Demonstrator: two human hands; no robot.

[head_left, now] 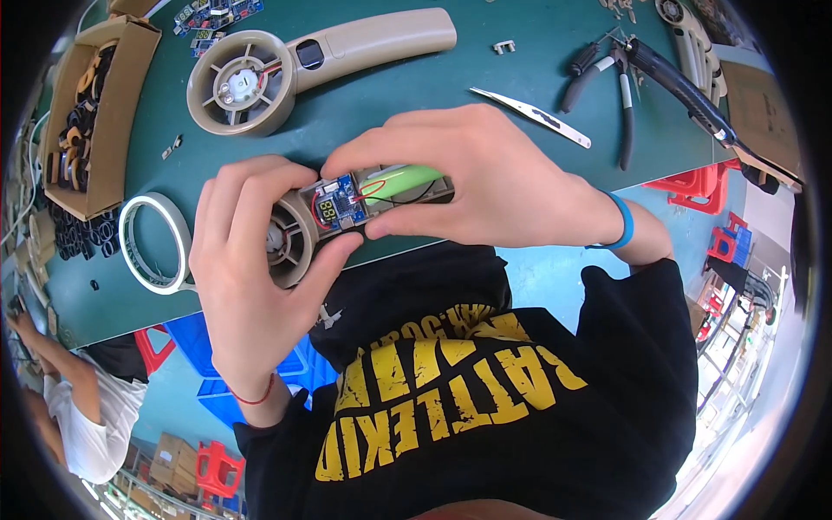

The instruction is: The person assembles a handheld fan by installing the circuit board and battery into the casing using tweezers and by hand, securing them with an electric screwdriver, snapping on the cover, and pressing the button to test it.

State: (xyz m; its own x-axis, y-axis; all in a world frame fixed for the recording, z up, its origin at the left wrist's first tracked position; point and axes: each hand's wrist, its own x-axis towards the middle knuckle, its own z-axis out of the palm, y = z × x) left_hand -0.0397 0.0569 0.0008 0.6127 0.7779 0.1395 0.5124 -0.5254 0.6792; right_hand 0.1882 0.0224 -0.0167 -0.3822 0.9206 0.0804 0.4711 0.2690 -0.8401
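Observation:
Between my two hands lies a beige handheld fan with its handle opened up, its round fan head (pixel 289 241) on the left. Inside the handle show a blue circuit board (pixel 338 204) with a small digit display and a green cylindrical battery (pixel 400 182), with thin red and black wires. My left hand (pixel 243 238) wraps round the fan head, its thumb and fingers near the board's left end. From the right, my right hand (pixel 485 178) grips the handle across the board and battery, thumb on the near edge, fingers on the far edge. The handle's far right end is hidden by my right palm.
A second beige fan (pixel 373 43) lies beyond my hands. Right of it are metal tweezers (pixel 537 118), grey-handled pliers (pixel 626 113) and a black electric screwdriver (pixel 680 87). At left stand a cardboard box (pixel 117 113) of small parts and a white ring (pixel 180 230). Someone sits lower left.

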